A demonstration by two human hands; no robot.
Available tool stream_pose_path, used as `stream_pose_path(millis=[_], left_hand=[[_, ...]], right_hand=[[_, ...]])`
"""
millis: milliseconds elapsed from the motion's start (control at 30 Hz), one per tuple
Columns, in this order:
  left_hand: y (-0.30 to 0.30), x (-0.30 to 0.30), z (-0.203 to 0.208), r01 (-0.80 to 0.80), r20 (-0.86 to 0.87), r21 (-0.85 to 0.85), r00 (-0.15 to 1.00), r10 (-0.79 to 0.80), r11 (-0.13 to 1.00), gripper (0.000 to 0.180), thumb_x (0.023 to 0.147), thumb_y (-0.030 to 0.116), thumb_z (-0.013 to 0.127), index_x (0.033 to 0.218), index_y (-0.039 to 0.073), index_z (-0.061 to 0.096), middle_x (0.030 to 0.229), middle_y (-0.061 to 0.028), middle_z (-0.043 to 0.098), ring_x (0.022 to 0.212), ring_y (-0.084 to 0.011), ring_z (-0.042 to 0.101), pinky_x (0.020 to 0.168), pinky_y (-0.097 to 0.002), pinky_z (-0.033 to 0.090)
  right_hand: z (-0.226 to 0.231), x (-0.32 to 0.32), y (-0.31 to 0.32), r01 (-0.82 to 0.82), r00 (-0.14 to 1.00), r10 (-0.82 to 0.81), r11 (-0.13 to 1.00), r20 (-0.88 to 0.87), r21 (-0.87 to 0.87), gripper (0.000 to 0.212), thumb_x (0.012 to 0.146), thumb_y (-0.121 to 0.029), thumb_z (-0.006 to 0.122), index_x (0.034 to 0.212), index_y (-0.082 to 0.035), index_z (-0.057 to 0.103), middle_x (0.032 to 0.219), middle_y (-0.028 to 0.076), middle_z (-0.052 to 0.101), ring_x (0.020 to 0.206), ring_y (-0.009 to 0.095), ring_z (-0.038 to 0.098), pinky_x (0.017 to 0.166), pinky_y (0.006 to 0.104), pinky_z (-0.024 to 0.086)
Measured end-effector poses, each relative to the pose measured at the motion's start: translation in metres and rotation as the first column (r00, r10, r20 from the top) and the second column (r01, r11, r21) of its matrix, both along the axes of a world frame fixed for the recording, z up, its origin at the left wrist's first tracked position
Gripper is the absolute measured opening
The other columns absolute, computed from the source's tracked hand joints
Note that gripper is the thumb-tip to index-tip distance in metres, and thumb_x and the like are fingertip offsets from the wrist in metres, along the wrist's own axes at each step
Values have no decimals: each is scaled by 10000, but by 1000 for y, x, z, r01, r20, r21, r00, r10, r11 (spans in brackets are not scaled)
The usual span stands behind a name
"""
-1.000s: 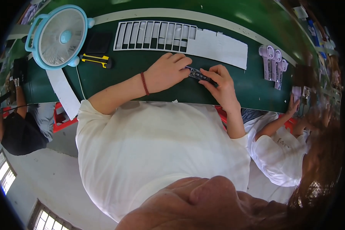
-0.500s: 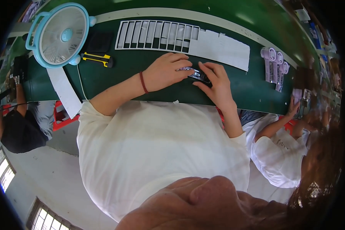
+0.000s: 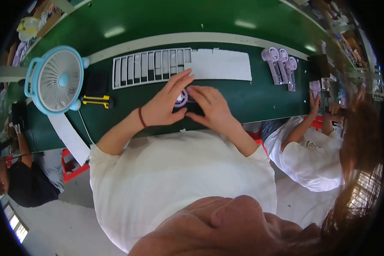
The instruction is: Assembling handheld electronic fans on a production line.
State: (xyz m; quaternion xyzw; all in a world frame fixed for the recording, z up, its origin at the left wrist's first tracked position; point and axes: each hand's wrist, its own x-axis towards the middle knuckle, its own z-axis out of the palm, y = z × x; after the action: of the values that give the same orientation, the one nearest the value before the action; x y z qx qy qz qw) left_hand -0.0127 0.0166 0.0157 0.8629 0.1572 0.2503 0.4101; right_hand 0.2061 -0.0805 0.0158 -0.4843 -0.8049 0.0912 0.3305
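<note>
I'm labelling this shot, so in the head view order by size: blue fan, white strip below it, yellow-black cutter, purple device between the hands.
Blue fan
White strip
Yellow-black cutter and purple device: unsure, device partly hidden

On the near side of the white tray point(image 3: 114, 74), the left hand point(image 3: 164, 102) and right hand point(image 3: 213, 106) are curving around a purple fan point(image 3: 181, 99). Left of the tray, a blue fan point(image 3: 63, 80) is sitting on the worktop point(image 3: 251, 100); a yellow-and-black knife point(image 3: 97, 101) is lying near the tray's lower-left corner. Three small fans point(image 3: 282, 70) are lying right of the tray.
</note>
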Motion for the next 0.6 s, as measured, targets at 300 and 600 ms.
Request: stream_pose_path(millis=[300,600], left_hand=[[4,-4,-25,91,207,-117,976,-65,989,988,830,119,731,1662,-4,212,1711,-216,228,1590,-398,214,1292,-477,199],[6,-7,-31,22,249,-291,967,53,956,952,870,147,767,1651,-3,245,1694,-202,264,1581,-361,244,1292,-449,198]], right_hand=[[-6,-16,18,-63,995,67,996,70,-62,729,694,-178,886,1359,-68,607,1308,165,625,1002,358,698,853,447,583],[19,23,38,256,964,-250,964,91,-71,668,753,-204,904,1332,-86,595,1221,142,667,991,354,712,805,422,598]])
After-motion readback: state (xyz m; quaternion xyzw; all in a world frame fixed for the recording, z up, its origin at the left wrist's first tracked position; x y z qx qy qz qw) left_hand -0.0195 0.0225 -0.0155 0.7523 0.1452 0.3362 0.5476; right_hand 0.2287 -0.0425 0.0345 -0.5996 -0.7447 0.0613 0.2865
